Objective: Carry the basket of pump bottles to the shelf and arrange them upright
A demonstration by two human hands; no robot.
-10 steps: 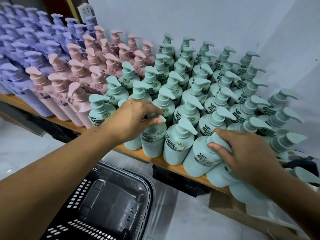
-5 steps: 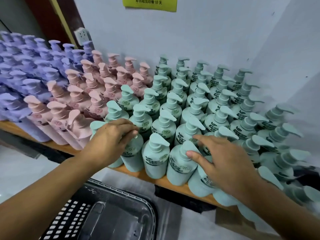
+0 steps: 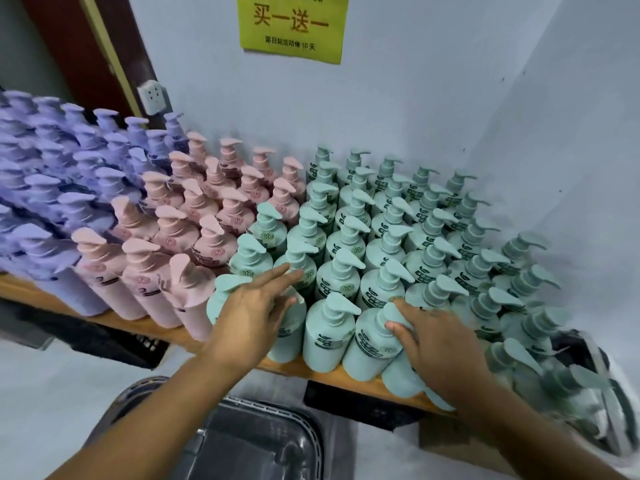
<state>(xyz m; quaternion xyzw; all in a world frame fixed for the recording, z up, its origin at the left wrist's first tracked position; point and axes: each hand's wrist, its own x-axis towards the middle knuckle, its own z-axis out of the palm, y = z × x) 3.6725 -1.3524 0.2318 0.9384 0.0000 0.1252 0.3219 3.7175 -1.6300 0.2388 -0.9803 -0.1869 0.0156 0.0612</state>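
Several green pump bottles (image 3: 381,216) stand upright in rows on the wooden shelf (image 3: 311,370), beside pink bottles (image 3: 194,237) and purple bottles (image 3: 62,174). My left hand (image 3: 252,306) lies open with straight fingers over the front-row green bottle (image 3: 287,337), index finger reaching toward the row behind. My right hand (image 3: 436,337) curls its thumb and fingers round the pump top of another front-row green bottle (image 3: 367,344). The black basket (image 3: 249,438) sits on the floor below my arms, and no bottles are visible in it.
A yellow sign (image 3: 291,26) hangs on the blue wall, with a wall socket (image 3: 152,98) to the left. Black crates (image 3: 363,403) sit under the shelf. More green bottles lie in a clear plastic bag (image 3: 588,375) at the right end.
My view has tilted up, showing more wall and the sign. My left hand's fingers have straightened off the pump they gripped. My right hand stays on the front-row bottles.
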